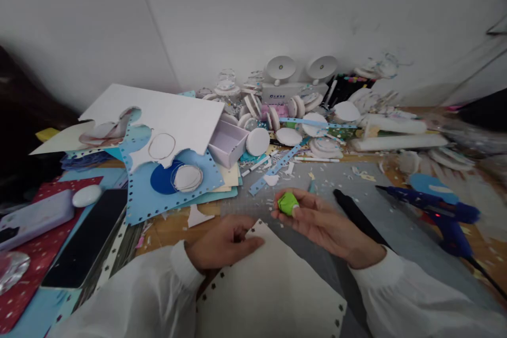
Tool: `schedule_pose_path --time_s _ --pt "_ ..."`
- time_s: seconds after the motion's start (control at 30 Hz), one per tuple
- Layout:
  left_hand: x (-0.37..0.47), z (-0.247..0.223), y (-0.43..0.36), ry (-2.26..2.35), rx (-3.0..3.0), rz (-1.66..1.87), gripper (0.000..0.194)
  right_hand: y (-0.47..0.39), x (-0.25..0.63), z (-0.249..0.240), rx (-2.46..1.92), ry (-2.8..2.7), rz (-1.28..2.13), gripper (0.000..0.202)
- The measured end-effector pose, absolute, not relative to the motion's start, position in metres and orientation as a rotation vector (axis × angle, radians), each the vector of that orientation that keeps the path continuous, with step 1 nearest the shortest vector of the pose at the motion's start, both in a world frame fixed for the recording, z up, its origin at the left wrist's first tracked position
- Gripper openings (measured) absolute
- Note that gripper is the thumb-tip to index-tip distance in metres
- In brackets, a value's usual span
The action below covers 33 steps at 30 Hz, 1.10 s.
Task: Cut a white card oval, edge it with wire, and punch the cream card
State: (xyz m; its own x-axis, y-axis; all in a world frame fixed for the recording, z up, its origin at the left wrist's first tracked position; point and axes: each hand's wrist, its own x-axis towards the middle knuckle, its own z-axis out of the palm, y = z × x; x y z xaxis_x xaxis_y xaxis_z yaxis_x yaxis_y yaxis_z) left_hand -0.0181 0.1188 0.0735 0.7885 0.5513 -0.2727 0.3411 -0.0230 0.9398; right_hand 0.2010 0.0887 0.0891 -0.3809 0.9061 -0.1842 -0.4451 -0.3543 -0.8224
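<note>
My left hand point(227, 243) grips a cream sheet of paper point(273, 285) at its upper corner, thumb on top and fingers curled beneath. Small star-like holes run along the sheet's edges. My right hand point(325, 224) is closed on a small bright green paper punch point(288, 203), held between thumb and fingers just above and to the right of the sheet's corner. The punch does not touch the paper. Below both hands lies a grey cutting mat point(328, 179) strewn with paper scraps.
A blue glue gun point(439, 211) lies at the right, near a black stick-like tool point(360, 216). Cut white card point(166, 111) and blue punched paper point(138, 206) cover the left, by a black phone point(89, 237). White discs point(257, 141) and a lilac box point(228, 145) crowd the back.
</note>
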Motion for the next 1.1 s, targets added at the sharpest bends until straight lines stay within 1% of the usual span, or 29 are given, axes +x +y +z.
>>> schedule_pose_path --time_s 0.17,0.3,0.43,0.67,0.83,0.97,1.1 --pt "-0.017 0.074 0.118 0.693 1.529 0.215 0.035 0.094 0.201 0.080 -0.919 -0.892 1.829 0.027" --pt "-0.017 0.072 0.118 0.737 1.589 0.213 0.034 0.092 0.206 0.074 -0.992 -0.864 1.796 0.031" --pt "-0.018 0.071 0.119 0.791 1.671 0.186 0.036 0.093 0.207 0.071 -1.055 -0.887 1.730 0.035" --pt "-0.018 0.068 0.118 0.787 1.662 0.188 0.039 0.087 0.203 0.076 -1.060 -0.902 1.688 0.033" --pt "-0.017 0.070 0.118 0.774 1.638 0.194 0.040 0.084 0.201 0.081 -0.954 -0.861 1.750 0.035" --pt "-0.017 0.070 0.118 0.782 1.683 0.206 0.039 0.085 0.200 0.078 -0.831 -0.787 1.877 0.031" --pt "-0.016 0.070 0.116 0.799 1.766 0.264 0.034 0.086 0.198 0.076 -0.776 -0.744 1.947 0.043"
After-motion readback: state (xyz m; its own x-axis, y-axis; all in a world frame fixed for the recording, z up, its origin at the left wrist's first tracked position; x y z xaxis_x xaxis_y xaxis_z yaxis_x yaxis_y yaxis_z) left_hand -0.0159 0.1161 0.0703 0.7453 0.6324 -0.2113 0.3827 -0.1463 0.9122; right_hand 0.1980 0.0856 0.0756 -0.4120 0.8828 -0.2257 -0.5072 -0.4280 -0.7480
